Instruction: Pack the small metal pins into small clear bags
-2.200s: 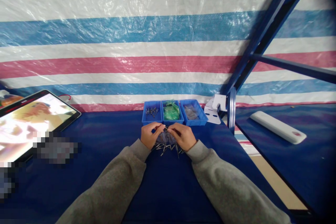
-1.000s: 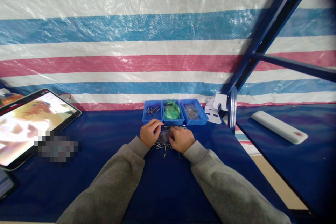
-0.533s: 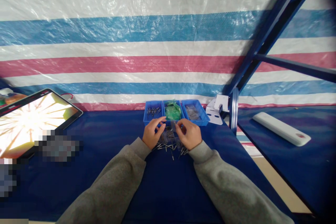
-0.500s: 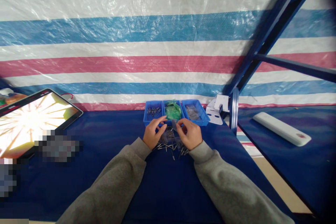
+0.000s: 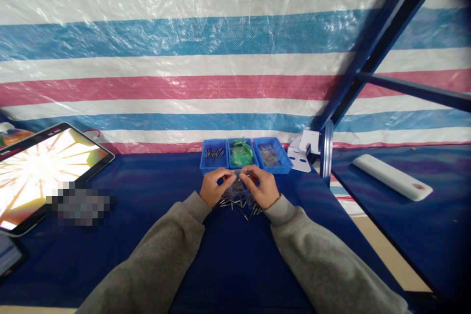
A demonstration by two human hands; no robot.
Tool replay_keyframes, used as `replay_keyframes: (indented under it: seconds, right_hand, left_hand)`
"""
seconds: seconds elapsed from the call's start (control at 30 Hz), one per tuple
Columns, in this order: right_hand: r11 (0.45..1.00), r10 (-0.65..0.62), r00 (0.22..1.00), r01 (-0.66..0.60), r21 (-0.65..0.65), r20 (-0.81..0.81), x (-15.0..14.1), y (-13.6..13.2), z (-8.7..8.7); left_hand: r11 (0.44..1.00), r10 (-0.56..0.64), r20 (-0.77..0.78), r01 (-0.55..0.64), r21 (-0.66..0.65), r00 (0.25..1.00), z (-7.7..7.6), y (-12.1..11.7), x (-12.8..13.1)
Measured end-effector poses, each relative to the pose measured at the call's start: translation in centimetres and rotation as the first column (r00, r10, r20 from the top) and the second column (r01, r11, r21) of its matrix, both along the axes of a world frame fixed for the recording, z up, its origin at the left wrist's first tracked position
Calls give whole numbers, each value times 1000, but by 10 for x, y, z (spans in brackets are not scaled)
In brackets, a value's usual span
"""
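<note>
At the middle of the blue bench [image 5: 239, 265], just in front of three small blue trays, your hands had come together. Half a second earlier your left hand [image 5: 214, 187] held its thumb and index finger apart, while your right hand [image 5: 263, 187] alone pinched a small clear plastic bag [image 5: 238, 172]. At this moment both sets of fingertips met at the bag, so it was shared between two hands and neither was free.

Grip, left: narrow, thumb and index closed at the bag's near side, or so it looked. Grip, right: likewise narrow, thumb and index pinched on the film, with a rounded gap behind the fingertips. You had the bag raised just above the heap; whether its mouth was open was too small to tell.

Beneath your hands lay a loose heap of slim metal bits [image 5: 241, 202], points every way, with more clear film among them. Your wrists flanked it, left and right.

Trays, left to right: the left tray [image 5: 206, 165] held dark metal bits; the middle tray [image 5: 231, 166], crumpled green plastic bags [image 5: 241, 152]; the right tray [image 5: 281, 167], flat clear bags [image 5: 268, 154]. White cut-out cards [image 5: 302, 154] leaned just beside the right tray. Well off to your left stood a lit tablet screen [image 5: 51, 167].
</note>
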State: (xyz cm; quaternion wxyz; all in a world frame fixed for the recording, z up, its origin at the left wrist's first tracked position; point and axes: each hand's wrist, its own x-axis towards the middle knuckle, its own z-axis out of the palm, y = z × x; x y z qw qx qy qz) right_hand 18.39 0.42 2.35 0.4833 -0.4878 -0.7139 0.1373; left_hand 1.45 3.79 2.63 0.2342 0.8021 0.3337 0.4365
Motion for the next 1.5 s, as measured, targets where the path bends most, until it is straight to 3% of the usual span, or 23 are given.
replay_keyframes:
  seconds: [0.23,0.57,0.83,1.13,1.33,1.5]
  right_hand:
    - [1000,19,999,-19,-11,41,-1,0,1]
    - [999,42,998,-43,13,44,-1,2,-3]
    - [1000,5,996,-3,-23,85,2,3,-3]
    - [997,61,995,-58,-41,79,-1,2,-1]
    - [998,58,997,-57,-22,53,-1,3,0]
    - [998,56,995,-55,-12,84,1,1,1]
  left_hand:
    - [1000,-15,40,15,8,999,2,-3,3]
    - [999,-16,-24,16,31,1000,-2,-2,0]
    - [995,46,32,-49,92,998,-2,-2,1]
    - [988,82,-31,-77,132,996,-2,1,-2]
    - [997,32,-61,-28,72,998,1,-3,1]
    - [1000,-5,4,5,26,1000,2,-3,2]
